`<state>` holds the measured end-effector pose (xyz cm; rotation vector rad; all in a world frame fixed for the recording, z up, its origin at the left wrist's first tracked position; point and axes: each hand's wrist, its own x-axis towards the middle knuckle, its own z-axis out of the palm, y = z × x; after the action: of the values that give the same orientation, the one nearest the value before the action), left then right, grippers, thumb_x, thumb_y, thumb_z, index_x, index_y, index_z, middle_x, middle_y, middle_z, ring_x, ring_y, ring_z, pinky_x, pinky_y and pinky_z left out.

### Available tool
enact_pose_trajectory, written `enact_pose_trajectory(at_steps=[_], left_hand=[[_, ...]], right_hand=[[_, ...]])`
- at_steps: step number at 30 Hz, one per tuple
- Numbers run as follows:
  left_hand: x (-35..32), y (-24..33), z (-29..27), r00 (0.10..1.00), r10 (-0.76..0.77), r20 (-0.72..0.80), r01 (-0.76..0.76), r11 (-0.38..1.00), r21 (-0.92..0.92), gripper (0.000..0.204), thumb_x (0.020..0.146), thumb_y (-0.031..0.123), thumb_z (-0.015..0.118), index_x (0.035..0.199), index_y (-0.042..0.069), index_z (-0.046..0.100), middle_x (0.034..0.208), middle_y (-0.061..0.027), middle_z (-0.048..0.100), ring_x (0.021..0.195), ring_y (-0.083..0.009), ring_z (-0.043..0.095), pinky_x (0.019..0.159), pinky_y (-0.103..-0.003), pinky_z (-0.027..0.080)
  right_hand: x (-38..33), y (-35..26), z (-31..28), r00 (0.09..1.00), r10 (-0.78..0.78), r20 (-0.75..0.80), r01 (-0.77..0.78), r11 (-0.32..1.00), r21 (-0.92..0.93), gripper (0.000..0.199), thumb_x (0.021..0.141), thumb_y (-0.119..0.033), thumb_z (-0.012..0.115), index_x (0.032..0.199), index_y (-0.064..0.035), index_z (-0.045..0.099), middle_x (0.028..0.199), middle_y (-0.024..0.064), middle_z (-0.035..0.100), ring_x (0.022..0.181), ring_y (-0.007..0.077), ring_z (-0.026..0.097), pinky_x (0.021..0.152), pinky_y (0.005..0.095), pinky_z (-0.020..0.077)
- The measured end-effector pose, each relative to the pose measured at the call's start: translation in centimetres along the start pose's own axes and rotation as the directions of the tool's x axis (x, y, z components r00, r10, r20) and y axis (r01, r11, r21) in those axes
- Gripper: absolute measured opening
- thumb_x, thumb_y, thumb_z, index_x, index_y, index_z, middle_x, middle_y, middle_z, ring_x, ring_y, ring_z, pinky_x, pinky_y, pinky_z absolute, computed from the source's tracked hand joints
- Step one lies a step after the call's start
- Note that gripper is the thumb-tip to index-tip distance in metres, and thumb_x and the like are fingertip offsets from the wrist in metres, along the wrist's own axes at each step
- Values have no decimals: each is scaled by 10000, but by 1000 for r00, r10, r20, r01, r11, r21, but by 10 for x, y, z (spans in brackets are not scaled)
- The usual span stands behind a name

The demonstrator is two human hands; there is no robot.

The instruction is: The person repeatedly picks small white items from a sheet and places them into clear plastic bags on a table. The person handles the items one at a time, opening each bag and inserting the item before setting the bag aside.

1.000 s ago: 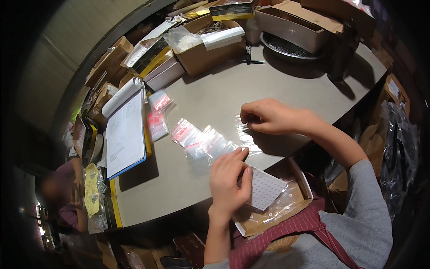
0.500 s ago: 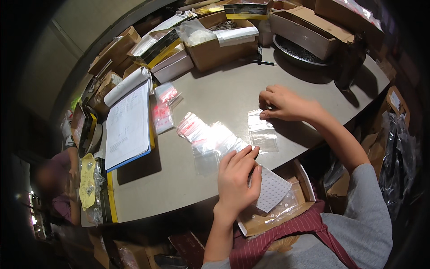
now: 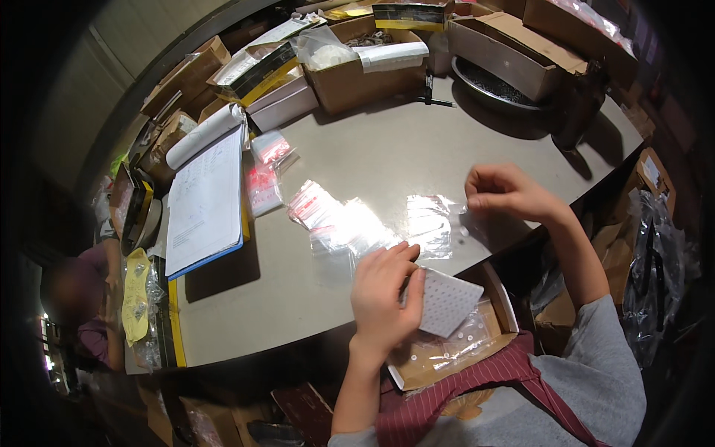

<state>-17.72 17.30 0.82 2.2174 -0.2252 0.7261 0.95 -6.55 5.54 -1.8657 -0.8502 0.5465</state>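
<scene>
My left hand [image 3: 386,290] reaches over the table's near edge, thumb against a white sheet with rows of small dots [image 3: 448,299], which it appears to grip. Its fingertips lie by an overlapping spread of small clear zip bags with red strips [image 3: 339,223], bright with glare. More clear bags [image 3: 430,227] lie flat to the right of that spread. My right hand [image 3: 506,195] is raised just right of them, thumb and forefinger pinched at a blurred, see-through small plastic bag [image 3: 460,220]. Below the sheet sits an open cardboard box [image 3: 415,370] with a clear bag of small round pieces [image 3: 465,339].
A clipboard with papers [image 3: 205,201] lies at the left, with red-printed bags [image 3: 264,186] beside it. Cartons [image 3: 365,78], a pen [image 3: 436,101], a round pan of dark bits [image 3: 499,93] and a dark bottle [image 3: 581,112] line the far side. Another person [image 3: 93,305] is at the far left.
My right hand has drawn back to the right from the flat clear bags. The dotted sheet has tilted slightly upward beside my left hand, which has barely moved. The whole view has shifted a little.
</scene>
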Motion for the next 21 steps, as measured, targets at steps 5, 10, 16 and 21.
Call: enact_pose_trajectory(at_steps=[5,10,16,21], left_hand=[[-12,2,-13,984,-117,-132,76,956,-284,141,936,-13,695,1065,-5,752,1071,-123,792,1015,-257,733,956,-374,540],[-25,17,-21,914,-372,-161,293,881,-373,120,1007,34,674,1080,-31,742,902,-118,788,798,-136,715,741,-285,561],[-29,31,-20,869,-483,-110,455,865,-209,137,1013,117,710,1066,-7,737,764,-119,741,681,-120,695,637,-291,539],[-32,40,-13,869,-490,-69,459,849,-262,132,1029,129,700,1063,7,737,695,-88,684,613,-85,636,589,-279,505]], right_hand=[[-41,-20,10,959,73,275,-17,979,-203,271,964,-278,736,1070,-44,650,854,98,708,778,231,683,727,369,525],[-52,-36,27,933,4,360,162,889,-429,282,923,-159,701,1156,-25,616,885,179,686,856,380,694,751,472,524],[-36,-49,60,915,-393,90,396,835,-383,338,828,-29,703,1154,-12,619,1094,184,677,1051,392,666,921,478,547],[-21,-47,106,781,-621,67,565,656,-501,394,742,-49,714,1129,-12,647,1049,146,663,965,351,656,878,417,535]])
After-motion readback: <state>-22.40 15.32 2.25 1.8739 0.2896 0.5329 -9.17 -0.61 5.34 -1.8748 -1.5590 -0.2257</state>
